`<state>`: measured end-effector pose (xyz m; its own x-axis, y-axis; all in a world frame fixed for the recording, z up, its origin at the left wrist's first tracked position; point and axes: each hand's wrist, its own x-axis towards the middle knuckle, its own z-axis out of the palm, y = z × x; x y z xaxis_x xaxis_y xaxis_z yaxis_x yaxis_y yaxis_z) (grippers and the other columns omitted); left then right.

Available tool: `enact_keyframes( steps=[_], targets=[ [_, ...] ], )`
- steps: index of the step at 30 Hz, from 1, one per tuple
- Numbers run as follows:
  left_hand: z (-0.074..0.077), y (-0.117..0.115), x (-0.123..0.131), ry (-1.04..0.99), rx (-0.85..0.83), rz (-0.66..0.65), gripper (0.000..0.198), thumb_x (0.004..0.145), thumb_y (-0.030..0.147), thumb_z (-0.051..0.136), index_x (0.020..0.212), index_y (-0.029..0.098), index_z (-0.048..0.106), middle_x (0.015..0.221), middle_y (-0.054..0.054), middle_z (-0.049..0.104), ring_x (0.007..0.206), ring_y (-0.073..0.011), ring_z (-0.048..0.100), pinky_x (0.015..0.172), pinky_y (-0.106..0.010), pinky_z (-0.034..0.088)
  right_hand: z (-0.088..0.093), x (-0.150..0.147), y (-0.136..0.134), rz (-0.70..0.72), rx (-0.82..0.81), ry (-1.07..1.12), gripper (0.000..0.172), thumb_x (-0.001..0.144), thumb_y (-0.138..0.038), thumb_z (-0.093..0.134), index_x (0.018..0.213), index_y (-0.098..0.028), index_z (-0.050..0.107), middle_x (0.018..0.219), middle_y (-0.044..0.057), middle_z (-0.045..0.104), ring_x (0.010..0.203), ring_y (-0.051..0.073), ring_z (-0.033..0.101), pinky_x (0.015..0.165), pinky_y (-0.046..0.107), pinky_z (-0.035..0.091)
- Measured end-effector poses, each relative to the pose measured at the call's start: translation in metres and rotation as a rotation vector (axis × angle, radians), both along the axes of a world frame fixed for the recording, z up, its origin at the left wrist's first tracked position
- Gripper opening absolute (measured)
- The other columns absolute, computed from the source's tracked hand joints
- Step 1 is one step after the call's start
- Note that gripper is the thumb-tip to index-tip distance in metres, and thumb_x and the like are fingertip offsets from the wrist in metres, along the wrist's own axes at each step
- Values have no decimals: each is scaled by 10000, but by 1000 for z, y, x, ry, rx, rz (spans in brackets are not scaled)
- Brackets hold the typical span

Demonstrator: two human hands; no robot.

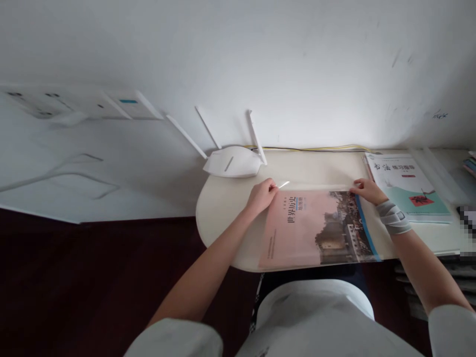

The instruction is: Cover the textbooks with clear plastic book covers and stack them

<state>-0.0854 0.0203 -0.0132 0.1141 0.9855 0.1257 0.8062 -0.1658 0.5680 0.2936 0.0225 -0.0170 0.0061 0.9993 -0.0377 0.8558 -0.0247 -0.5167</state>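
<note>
**Both hands at the far corners of a pink book**

A pink book [297, 233] lies flat on the pale tabletop [219, 208], close to its near edge, directly in front of the person. A clear plastic cover [316, 187] shows as a glossy strip along the book's far edge.

The left hand [262, 196] sits at the book's 10 o'clock corner. Its thumb and forefinger are pinched on the corner of the clear plastic cover, which glints just past the fingertips.

The right hand [366, 191] rests at the book's 2 o'clock corner, fingers curled onto the edge. Whether it grips the cover or only presses on it cannot be told. A grey wrist wrap [394, 218] circles that forearm.

At 3 o'clock from the pink book, just beside the right hand, lies a teal-and-white book [407, 186]. At 11 o'clock, against the wall, a white router [232, 161] stands with its antennas raised. Yellow and black cables [316, 148] run along the wall at 12 o'clock.
</note>
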Motion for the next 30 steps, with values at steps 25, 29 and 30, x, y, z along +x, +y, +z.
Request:
enact_keyframes(
  steps=[25,29,30],
  targets=[
    [-6,-99,90,403,60,-640,801,818,705,230,1437,195,227,1508,-161,191,1385,-376,74,1068,-598,72,2,-35,-26,109,338,-321,449,810,-177,442,1252,-114,495,1228,184,486,1093,281,493,935,434,390],
    [-10,-96,91,413,94,-602,781,813,707,252,1422,218,276,1496,-139,244,1378,-372,127,1076,-585,72,4,-77,-51,592,349,-415,549,891,-437,413,1348,-132,405,1421,154,373,1314,292,303,1075,496,208],
    [-10,-97,91,418,98,-597,777,814,706,251,1417,216,291,1491,-136,260,1377,-367,138,1080,-580,70,2,-86,-56,713,330,-404,620,886,-506,397,1373,-123,368,1437,152,352,1336,286,273,1090,499,177]
  ],
)
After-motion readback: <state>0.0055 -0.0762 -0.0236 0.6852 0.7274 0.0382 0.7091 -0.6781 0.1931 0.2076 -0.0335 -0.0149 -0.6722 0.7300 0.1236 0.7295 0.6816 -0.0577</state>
